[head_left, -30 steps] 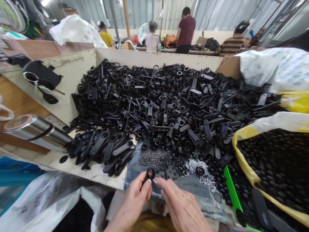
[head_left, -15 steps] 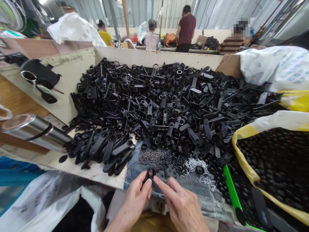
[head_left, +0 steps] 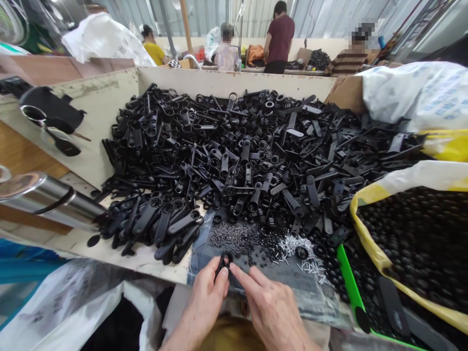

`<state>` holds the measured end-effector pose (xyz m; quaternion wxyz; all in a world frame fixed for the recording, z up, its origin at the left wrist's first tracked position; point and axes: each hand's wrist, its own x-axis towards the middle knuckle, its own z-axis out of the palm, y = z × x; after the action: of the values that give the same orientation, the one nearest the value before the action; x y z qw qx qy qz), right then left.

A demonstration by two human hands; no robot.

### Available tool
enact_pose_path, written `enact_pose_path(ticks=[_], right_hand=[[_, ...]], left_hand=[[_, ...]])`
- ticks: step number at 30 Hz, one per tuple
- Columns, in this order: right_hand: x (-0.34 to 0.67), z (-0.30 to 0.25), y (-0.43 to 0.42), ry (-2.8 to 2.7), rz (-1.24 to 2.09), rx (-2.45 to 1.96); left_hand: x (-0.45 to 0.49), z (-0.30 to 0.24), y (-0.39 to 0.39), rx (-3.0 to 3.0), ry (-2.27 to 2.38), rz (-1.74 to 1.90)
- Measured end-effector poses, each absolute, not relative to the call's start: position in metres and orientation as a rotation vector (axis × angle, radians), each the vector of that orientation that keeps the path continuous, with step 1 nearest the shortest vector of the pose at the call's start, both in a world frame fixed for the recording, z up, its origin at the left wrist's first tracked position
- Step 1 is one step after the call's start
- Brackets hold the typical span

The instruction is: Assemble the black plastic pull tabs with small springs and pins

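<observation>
The left hand pinched a small black plastic part between thumb and forefinger, and this part was held above a denim cloth. The fingers of the right hand were spread, holding nothing that I could see, and the tip of its forefinger was just beside the part. Because only fingertips held the part, it could slip if the grip became loose, and then it might get lost among the small dark pieces on the cloth. Just beside them lay loose silver pins, which a careless wrist could scatter. Behind the cloth, black plastic levers and a large heap of black parts filled a wooden bin, and a knock could make them slide forward. On the right stood a yellow-lined sack of round black pieces. Far away, other workers stood at a bench.
</observation>
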<state>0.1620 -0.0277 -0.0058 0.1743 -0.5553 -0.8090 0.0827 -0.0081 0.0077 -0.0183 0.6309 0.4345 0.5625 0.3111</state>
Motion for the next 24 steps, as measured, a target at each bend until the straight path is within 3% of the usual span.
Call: enact_pose_path(ticks=[14, 24], right_hand=[[0.151, 0.003, -0.022, -2.409, 0.111, -1.689], [0.149, 0.023, -0.001, -2.661, -0.002, -1.364]], left_hand=[[-0.009, -0.026, 0.010, 1.109, 1.382, 0.762], [-0.012, -0.017, 0.017, 1.165, 1.371, 0.752]])
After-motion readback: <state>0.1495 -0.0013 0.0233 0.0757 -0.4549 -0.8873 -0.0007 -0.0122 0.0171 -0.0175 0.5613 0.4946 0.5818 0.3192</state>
